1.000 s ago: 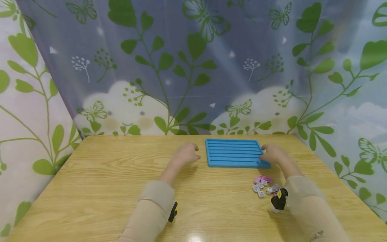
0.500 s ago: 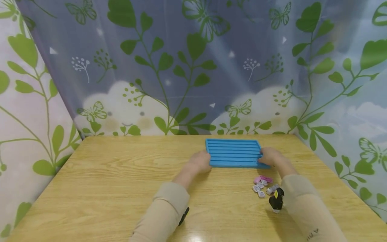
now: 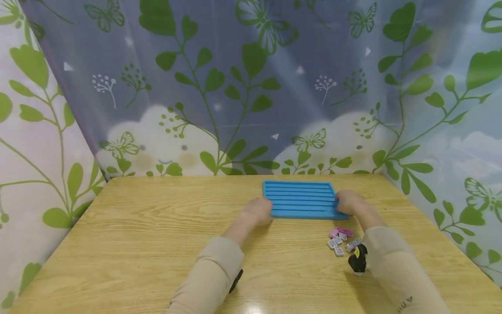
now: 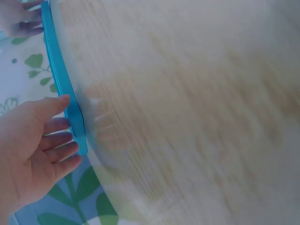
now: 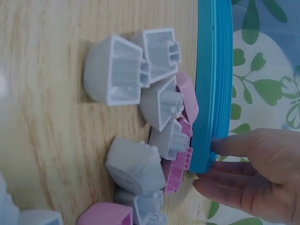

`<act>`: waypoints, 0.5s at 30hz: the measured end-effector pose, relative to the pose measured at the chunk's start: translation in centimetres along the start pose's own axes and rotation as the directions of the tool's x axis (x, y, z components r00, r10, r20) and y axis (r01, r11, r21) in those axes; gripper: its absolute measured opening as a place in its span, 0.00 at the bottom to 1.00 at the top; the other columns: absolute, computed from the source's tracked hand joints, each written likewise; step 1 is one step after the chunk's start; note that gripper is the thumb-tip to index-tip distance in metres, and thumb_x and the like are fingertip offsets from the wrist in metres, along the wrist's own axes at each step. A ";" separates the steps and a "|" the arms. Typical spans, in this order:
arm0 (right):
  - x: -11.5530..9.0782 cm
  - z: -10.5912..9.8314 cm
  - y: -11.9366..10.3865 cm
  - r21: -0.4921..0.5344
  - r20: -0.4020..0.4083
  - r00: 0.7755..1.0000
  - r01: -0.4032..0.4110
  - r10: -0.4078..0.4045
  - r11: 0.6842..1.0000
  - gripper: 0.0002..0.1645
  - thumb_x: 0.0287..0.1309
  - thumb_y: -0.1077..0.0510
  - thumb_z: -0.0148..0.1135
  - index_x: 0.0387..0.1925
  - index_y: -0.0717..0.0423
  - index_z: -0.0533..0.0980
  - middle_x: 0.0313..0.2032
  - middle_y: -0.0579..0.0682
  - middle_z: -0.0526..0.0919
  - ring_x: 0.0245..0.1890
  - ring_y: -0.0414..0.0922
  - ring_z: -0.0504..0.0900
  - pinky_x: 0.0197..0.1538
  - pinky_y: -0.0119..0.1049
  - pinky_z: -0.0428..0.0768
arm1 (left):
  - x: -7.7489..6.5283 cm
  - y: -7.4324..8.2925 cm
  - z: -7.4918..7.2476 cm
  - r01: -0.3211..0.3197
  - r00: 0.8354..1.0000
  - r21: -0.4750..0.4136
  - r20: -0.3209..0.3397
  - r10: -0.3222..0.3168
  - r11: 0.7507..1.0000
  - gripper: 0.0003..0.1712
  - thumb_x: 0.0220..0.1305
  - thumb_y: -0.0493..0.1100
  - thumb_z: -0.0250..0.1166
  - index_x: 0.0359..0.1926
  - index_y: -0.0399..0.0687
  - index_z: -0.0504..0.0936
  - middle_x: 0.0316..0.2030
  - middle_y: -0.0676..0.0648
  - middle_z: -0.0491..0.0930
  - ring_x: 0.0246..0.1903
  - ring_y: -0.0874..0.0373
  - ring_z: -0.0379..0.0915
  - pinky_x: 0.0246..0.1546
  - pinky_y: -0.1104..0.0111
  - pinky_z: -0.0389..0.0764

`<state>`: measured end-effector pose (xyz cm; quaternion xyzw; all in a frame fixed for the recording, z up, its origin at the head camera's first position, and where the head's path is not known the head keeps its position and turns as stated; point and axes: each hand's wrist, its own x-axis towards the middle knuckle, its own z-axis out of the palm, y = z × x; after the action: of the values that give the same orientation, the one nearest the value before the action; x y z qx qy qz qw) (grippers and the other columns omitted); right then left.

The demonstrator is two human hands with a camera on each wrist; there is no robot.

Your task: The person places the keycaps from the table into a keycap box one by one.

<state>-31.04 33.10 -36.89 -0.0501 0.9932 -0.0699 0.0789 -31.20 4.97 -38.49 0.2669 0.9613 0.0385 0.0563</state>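
Observation:
A blue ridged tray (image 3: 300,199) lies flat toward the back of the table. My left hand (image 3: 259,211) grips its near left corner; in the left wrist view the thumb (image 4: 63,98) is on the tray's edge, with the other fingers along its side. At the right end, my right hand (image 3: 350,203) holds the near right corner. Seen from the right wrist, the thumb (image 5: 229,144) is against the tray wall (image 5: 206,84) and the fingers reach around its corner. Several white keycaps (image 5: 124,70) and pink keycaps (image 5: 176,171) lie just in front of the tray.
The wooden table (image 3: 157,218) runs up to a patterned cloth backdrop (image 3: 219,87) behind the tray. Near the right sleeve, a black wrist device (image 3: 357,260) partly covers the keycap pile.
My left hand has come right to the tray and taken hold of its left corner. The tray has slid slightly left. My right hand keeps to the right corner.

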 end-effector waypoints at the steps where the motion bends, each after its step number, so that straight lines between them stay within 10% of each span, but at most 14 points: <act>1: 0.0 0.1 -0.1 0.014 0.007 1.000 0.001 -0.001 1.000 0.22 0.49 0.67 0.57 0.46 0.77 0.72 0.46 0.71 0.75 0.45 0.61 0.75 0.47 0.51 0.74 | -0.1 -0.2 0.0 0.003 1.000 -0.009 0.001 -0.003 1.000 0.09 0.59 0.42 0.62 0.39 0.41 0.81 0.39 0.47 0.78 0.39 0.57 0.74 0.40 0.66 0.76; 15: 0.3 0.8 -2.3 0.058 0.019 0.997 0.078 -0.079 0.995 0.19 0.47 0.75 0.47 0.43 0.75 0.75 0.42 0.68 0.78 0.30 0.50 0.75 0.24 0.33 0.73 | -1.0 -2.3 0.0 0.013 1.000 -0.022 0.006 -0.013 1.000 0.08 0.58 0.41 0.63 0.37 0.40 0.80 0.37 0.46 0.79 0.38 0.56 0.74 0.40 0.65 0.76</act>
<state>-30.98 30.71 -37.36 -0.0874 0.9871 -0.1008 0.0880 -31.48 2.51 -38.61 0.2602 0.9624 0.0479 0.0623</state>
